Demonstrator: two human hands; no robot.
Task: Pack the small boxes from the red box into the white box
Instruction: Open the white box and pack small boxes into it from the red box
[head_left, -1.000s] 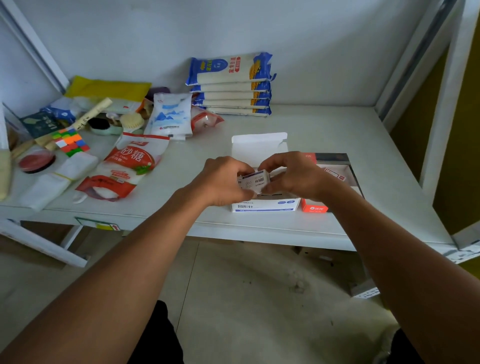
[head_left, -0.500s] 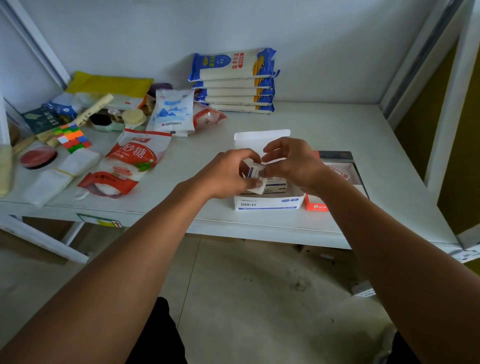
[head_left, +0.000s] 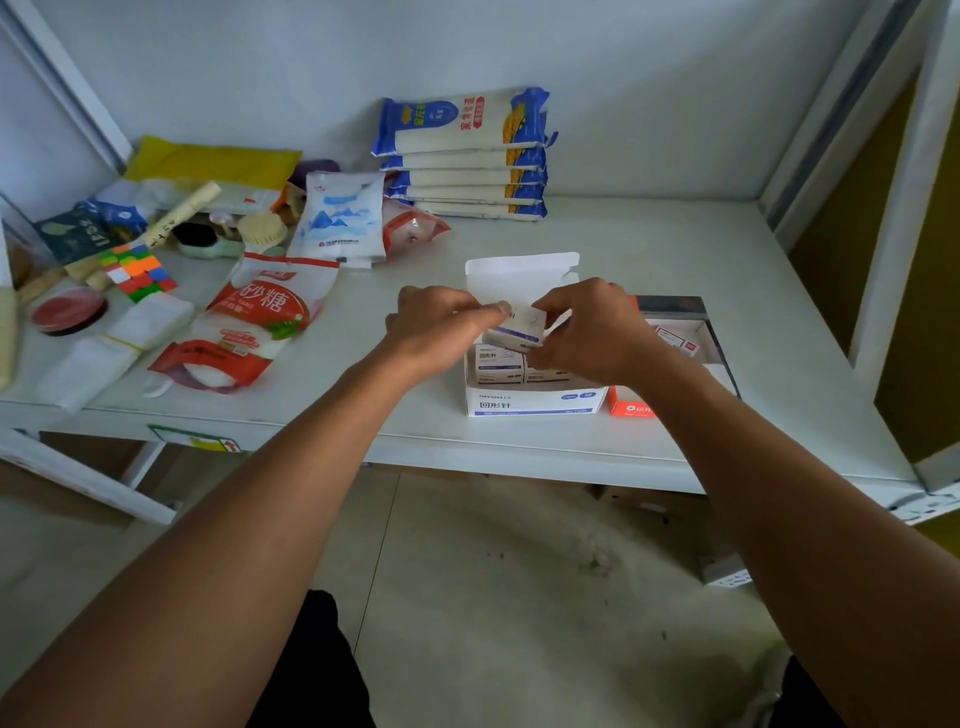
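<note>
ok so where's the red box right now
The red box sits on the table near its front edge, right of centre in the head view, touching the right side of the open white box and partly hidden under the right hand.

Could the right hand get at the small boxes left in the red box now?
Probably not yet: the right hand and left hand are both pinching a small white cardboard box over the open white box.

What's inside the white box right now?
In the white box you can see two small boxes side by side at the front. Both hands, left hand and right hand, hold another small box above it, hiding the back part.
</note>
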